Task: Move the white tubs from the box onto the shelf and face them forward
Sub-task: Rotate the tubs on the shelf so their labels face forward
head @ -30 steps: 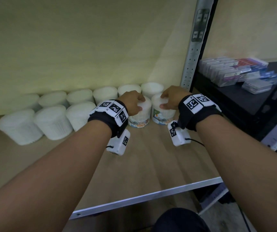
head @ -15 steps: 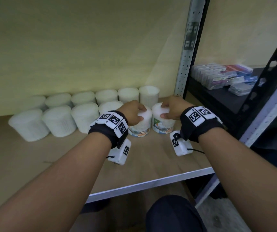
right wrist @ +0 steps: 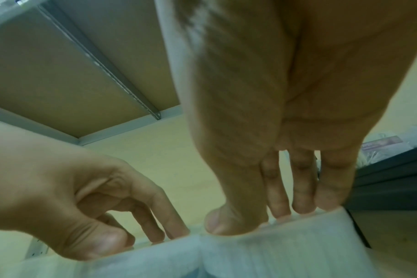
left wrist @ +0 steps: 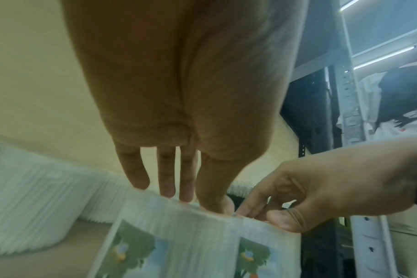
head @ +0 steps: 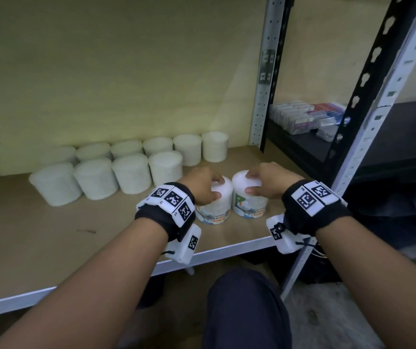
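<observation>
Two white tubs stand side by side near the front right of the wooden shelf [head: 76, 235], printed labels facing me. My left hand [head: 216, 187] grips the top of the left tub [head: 214, 210], thumb at the front and fingers over the back rim. My right hand [head: 251, 183] grips the right tub [head: 251, 205] the same way. In the left wrist view, my left hand's fingertips [left wrist: 167, 190] sit on the left tub's rim [left wrist: 169, 235]. In the right wrist view, my right hand's thumb [right wrist: 226, 222] presses the right tub [right wrist: 286, 250]. The box is out of view.
Two rows of plain white tubs [head: 131, 172] line the back left of the shelf. A grey upright post [head: 262, 96] bounds the shelf on the right. Beyond it, a dark shelf carries flat packets [head: 307, 117]. My knee [head: 242, 306] is below the shelf's front edge.
Both hands have drawn their tubs away from the back rows toward the shelf's front edge. The head view has pulled back and down.
</observation>
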Action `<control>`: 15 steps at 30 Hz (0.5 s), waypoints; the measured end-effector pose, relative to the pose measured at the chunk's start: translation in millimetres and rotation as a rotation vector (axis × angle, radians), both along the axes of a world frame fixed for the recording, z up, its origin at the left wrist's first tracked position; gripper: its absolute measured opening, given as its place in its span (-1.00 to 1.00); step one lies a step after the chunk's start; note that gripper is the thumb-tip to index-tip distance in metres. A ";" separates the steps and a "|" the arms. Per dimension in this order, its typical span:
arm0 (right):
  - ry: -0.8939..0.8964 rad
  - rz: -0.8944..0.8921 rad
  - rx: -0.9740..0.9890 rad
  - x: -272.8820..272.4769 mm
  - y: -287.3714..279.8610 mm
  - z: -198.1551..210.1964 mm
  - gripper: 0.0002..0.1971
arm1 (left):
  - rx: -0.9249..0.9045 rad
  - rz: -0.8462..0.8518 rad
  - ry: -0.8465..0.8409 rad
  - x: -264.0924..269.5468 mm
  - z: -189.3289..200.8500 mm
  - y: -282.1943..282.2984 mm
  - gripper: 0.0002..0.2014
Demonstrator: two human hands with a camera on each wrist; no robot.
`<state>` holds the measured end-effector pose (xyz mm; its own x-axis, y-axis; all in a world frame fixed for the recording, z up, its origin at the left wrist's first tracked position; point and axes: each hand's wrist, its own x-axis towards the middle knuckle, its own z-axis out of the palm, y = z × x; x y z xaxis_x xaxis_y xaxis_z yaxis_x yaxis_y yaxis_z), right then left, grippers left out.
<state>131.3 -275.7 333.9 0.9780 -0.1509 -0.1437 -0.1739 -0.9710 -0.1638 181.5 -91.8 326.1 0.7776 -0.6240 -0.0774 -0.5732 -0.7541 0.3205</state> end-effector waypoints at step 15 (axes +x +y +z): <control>-0.006 -0.041 0.057 -49.1 -0.6 2.9 -0.41 | -0.052 -0.015 0.003 -50.3 -1.4 0.8 -0.58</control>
<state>82.1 -276.3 336.8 0.9721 -0.1823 -0.1476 -0.2119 -0.9524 -0.2194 131.2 -91.0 324.7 0.7677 -0.6391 -0.0466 -0.5838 -0.7275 0.3605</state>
